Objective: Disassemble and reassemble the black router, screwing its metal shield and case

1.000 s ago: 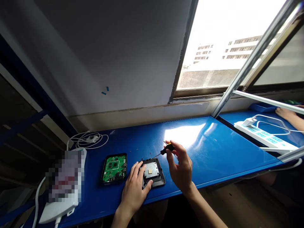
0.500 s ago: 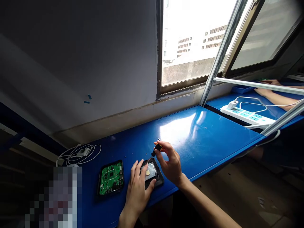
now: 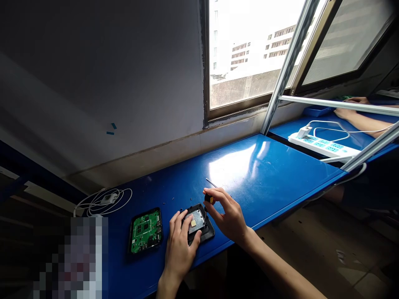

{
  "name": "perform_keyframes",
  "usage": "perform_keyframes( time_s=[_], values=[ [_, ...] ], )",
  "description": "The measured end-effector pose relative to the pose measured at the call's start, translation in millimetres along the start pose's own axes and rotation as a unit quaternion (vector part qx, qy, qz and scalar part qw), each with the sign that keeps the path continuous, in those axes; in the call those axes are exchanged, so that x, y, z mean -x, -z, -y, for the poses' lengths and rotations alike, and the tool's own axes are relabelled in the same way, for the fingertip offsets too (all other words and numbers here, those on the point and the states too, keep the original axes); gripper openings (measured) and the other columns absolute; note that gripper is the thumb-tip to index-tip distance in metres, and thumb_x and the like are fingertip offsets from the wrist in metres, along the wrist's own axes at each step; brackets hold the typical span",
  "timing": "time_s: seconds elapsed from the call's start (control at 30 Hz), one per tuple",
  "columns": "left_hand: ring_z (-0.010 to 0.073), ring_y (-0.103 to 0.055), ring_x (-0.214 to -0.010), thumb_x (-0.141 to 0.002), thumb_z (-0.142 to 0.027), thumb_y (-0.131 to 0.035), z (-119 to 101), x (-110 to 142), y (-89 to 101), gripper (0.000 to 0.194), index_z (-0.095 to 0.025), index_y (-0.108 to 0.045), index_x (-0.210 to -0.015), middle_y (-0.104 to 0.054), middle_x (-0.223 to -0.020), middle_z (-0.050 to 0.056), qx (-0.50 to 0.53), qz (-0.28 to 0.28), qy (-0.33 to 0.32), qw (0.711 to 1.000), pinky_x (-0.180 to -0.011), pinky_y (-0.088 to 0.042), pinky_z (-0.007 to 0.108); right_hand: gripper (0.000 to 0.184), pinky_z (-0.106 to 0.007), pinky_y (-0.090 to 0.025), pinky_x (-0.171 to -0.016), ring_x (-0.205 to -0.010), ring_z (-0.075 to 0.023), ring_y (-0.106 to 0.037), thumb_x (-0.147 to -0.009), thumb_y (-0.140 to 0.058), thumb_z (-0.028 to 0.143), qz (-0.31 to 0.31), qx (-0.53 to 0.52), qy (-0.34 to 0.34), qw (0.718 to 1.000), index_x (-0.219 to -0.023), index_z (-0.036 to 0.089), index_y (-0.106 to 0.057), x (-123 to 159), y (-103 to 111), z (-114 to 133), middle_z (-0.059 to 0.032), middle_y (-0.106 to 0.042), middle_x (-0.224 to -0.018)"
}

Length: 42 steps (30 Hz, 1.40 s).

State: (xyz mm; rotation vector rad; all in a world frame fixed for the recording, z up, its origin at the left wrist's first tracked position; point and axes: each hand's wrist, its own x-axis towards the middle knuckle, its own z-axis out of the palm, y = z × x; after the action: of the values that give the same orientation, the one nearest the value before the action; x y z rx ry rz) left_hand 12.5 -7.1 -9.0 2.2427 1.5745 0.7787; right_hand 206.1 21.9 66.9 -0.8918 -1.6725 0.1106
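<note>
My left hand (image 3: 181, 241) lies spread over the left and front side of a black plastic housing (image 3: 209, 236), fingertips and thumb touching it. In the housing sits a silver metal plate (image 3: 198, 219) with a small pale square pad (image 3: 193, 223) on it. My right hand (image 3: 229, 214) pinches the short black-and-yellow handle of a screwdriver (image 3: 209, 199). Its thin shaft points down to the plate's right edge; the tip's exact contact is too small to tell. To the left lies another black housing with a green circuit board (image 3: 146, 229) facing up.
Small screws (image 3: 173, 198) lie behind the housings, and a thin metal rod (image 3: 211, 182) lies beyond my right hand. A coiled white cable (image 3: 109, 199) is at the left. A metal frame (image 3: 277, 93) and a power strip (image 3: 324, 146) stand right, near another person's arms (image 3: 358, 119).
My right hand has shifted right and slightly down, taking the screwdriver from the plate's upper left edge to its right edge. My left hand stays on the housing.
</note>
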Motion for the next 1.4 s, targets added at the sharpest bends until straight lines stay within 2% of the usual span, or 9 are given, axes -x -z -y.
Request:
perform_keyframes(
  time_s=[0.57, 0.9, 1.4],
  values=[
    [0.0326, -0.040, -0.143, -0.098, -0.034, -0.056, -1.3, 0.9, 2.3, 0.036, -0.024, -0.059, -0.133, -0.055, -0.145, 0.009, 0.013, -0.005, 0.000, 1.000, -0.114, -0.044, 0.056, 0.035, -0.028, -0.064, -0.077, -0.087, -0.0152, -0.072, -0.096, -0.060, 0.014, -0.005, 0.011, 0.006, 1.000, -0.130, 0.024, -0.059, 1.1, -3.5, 1.2, -0.0064, -0.071, -0.104],
    [0.0319, -0.039, -0.143, -0.099, -0.034, -0.055, -1.9, 1.9, 2.9, 0.037, -0.023, -0.058, -0.134, -0.055, -0.145, 0.009, 0.013, -0.003, 0.003, 1.000, -0.114, -0.043, 0.055, 0.036, -0.027, -0.063, -0.072, -0.077, -0.0131, -0.070, -0.097, -0.058, 0.012, 0.003, 0.019, 0.007, 1.000, -0.130, 0.025, -0.058, 1.1, -2.5, 0.4, -0.0060, -0.071, -0.104],
    [0.0317, -0.040, -0.143, -0.098, -0.033, -0.056, -2.3, 1.6, 3.0, 0.035, -0.024, -0.059, -0.132, -0.056, -0.144, 0.009, 0.012, -0.009, 0.006, 1.000, -0.114, -0.044, 0.055, 0.033, -0.028, -0.064, -0.075, -0.080, -0.0143, -0.071, -0.097, -0.058, 0.015, 0.002, 0.028, 0.006, 1.000, -0.129, 0.024, -0.059, 3.1, -2.6, 1.2, -0.0066, -0.072, -0.104]
  ],
)
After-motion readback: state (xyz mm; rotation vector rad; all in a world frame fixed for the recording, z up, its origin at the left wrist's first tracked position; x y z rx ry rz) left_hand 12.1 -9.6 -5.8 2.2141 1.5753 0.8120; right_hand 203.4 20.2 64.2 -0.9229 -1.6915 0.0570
